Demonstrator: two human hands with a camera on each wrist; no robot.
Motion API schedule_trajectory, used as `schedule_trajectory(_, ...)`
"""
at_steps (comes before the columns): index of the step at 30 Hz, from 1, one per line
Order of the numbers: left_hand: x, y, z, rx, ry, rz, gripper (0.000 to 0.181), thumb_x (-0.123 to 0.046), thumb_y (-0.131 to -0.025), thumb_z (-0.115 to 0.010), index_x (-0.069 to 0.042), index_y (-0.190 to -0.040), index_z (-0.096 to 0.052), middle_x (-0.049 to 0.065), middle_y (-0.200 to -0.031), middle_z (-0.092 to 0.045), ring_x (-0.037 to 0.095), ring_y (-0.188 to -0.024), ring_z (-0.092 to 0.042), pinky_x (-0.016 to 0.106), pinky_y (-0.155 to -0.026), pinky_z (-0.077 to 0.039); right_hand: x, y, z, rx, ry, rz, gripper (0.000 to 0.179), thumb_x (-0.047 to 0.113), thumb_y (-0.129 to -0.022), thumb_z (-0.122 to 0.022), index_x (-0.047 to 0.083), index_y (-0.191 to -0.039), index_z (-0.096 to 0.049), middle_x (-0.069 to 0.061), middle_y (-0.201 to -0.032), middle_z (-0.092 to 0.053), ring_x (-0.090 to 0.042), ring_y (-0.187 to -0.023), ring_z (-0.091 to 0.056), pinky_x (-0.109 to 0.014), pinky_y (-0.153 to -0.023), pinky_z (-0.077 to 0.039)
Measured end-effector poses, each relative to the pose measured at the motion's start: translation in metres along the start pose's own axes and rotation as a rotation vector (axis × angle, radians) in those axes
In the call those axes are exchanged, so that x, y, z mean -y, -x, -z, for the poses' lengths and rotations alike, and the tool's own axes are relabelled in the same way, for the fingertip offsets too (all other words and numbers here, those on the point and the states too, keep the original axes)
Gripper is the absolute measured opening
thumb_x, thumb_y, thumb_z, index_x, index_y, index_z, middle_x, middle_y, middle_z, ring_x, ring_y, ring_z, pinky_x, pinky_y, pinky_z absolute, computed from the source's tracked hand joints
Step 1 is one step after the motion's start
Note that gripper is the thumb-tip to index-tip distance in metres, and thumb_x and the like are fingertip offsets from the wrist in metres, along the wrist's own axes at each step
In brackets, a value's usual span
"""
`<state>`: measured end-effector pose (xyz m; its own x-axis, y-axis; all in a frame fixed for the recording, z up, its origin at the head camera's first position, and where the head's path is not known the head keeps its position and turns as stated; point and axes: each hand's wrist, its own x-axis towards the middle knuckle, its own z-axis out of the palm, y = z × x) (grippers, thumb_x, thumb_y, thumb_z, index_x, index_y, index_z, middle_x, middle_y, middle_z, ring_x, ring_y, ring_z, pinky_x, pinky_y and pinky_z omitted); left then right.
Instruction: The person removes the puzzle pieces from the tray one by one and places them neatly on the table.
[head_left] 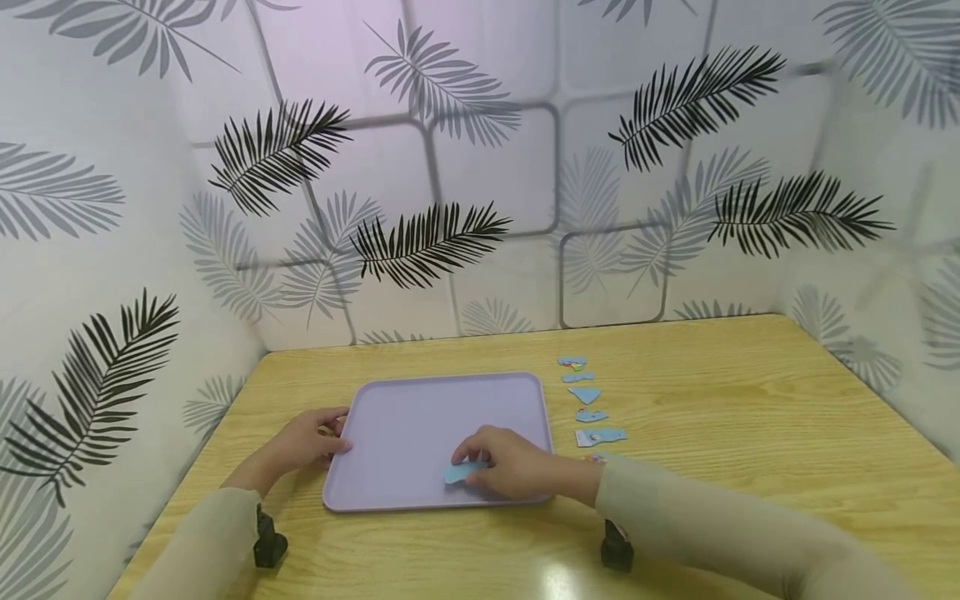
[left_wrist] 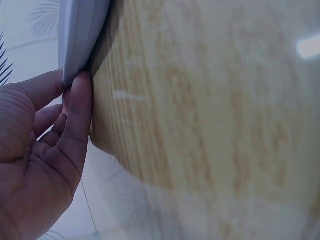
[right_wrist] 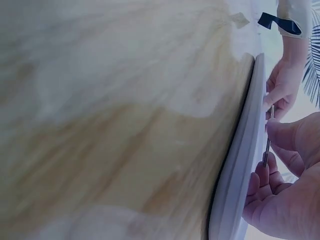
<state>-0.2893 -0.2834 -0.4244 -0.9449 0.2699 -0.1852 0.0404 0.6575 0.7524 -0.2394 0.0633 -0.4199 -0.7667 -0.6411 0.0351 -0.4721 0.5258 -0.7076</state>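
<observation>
A lilac rectangular tray [head_left: 405,425] lies on the wooden table. At its left edge my left hand [head_left: 307,435] pinches the rim; the left wrist view shows the thumb and a finger of this hand [left_wrist: 45,145] meeting at the tray's corner [left_wrist: 82,40]. Over the tray's lower right part, my right hand [head_left: 513,462] pinches a flat light-blue piece [head_left: 459,472] with an irregular outline. Seen edge-on in the right wrist view, the thin piece [right_wrist: 268,142] sits between thumb and fingers of the right hand [right_wrist: 295,180], above the tray's side [right_wrist: 237,155].
To the right of the tray, several flat blue cut pieces lie in a column, among them a triangular piece [head_left: 587,395] and a longer printed piece [head_left: 600,437]. One colourful piece [head_left: 595,457] is partly hidden by the right forearm. A leaf-patterned wall [head_left: 495,275] stands behind the table [head_left: 735,400].
</observation>
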Motion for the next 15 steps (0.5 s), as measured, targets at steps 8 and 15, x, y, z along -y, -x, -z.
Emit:
schedule_trajectory(8, -0.001, 0.001, 0.001, 0.009, 0.005, -0.001, 0.065, -0.004, -0.088, -0.07, 0.01, -0.143, -0.037, 0.016, -0.106, -0.051, 0.022, -0.087, -0.055, 0.037, -0.065, -0.055, -0.007, 0.018, 0.015, -0.075, -0.029, 0.026, 0.022, 0.005, -0.088, -0.071, 0.009, -0.109, -0.069, 0.0, -0.101, -0.058, -0.021, -0.093, -0.051, -0.035, -0.08, -0.045)
schedule_trajectory(15, 0.001, -0.001, 0.0, 0.003, 0.007, 0.013, 0.064, -0.004, -0.088, -0.07, 0.009, -0.143, -0.039, 0.015, -0.106, -0.051, 0.023, -0.088, -0.055, 0.035, -0.065, -0.055, -0.019, 0.037, 0.028, -0.114, -0.061, 0.014, 0.023, 0.008, -0.087, -0.072, 0.013, -0.109, -0.069, 0.002, -0.099, -0.058, -0.018, -0.091, -0.051, -0.03, -0.072, -0.045)
